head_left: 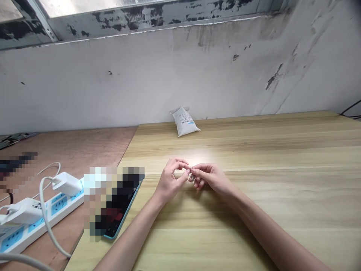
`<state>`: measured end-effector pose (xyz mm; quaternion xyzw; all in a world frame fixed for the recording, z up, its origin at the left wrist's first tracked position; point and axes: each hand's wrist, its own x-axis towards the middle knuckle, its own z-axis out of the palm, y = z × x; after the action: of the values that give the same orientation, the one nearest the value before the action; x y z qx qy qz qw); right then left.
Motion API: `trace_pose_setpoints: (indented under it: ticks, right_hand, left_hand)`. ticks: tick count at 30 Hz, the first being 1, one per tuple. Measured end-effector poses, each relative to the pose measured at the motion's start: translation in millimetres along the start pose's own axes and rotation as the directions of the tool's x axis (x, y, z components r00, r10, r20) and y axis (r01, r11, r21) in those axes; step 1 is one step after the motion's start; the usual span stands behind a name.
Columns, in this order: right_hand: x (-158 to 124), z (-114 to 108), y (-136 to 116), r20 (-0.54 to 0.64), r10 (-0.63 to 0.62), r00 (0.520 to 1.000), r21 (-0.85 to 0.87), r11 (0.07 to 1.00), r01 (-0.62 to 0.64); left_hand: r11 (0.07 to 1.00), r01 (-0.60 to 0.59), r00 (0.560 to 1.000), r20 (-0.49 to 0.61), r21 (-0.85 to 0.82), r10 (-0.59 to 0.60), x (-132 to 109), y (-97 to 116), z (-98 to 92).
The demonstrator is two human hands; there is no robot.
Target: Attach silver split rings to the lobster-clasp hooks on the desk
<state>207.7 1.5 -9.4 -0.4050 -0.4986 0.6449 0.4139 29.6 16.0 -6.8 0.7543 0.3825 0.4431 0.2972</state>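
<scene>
Above the wooden table, my left hand and my right hand meet fingertip to fingertip. Between them is a small shiny metal piece, too small to name, with part of it dangling below the fingertips. My right thumb and forefinger pinch its top, while the other right fingers curl beneath. The left thumb and forefinger close in on the same spot from the left. The fingertips hide much of the metal piece.
A white plastic parcel bag with a printed label lies by the wall. Left of my forearm is a phone, partly blurred out. A white power strip with plugged-in chargers and cables sits on the reddish board.
</scene>
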Motion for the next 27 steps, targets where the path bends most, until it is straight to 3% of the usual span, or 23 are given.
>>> trace_pose_setpoints:
  ticks: [10, 27]
  right_hand:
    - [1.2, -1.4, -1.6, -0.048, -0.094, 0.994, -0.089, 0.992, 0.090]
    - [0.3, 4.2, -3.6, -0.075, -0.052, 0.996, 0.001, 0.999, 0.052]
  left_hand:
    - [1.000, -0.003, 0.998, 0.062, 0.018, 0.002, -0.4, 0.7, -1.5]
    - [0.999, -0.005, 0.999, -0.052, 0.048, 0.007, -2.4, 3.1, 0.5]
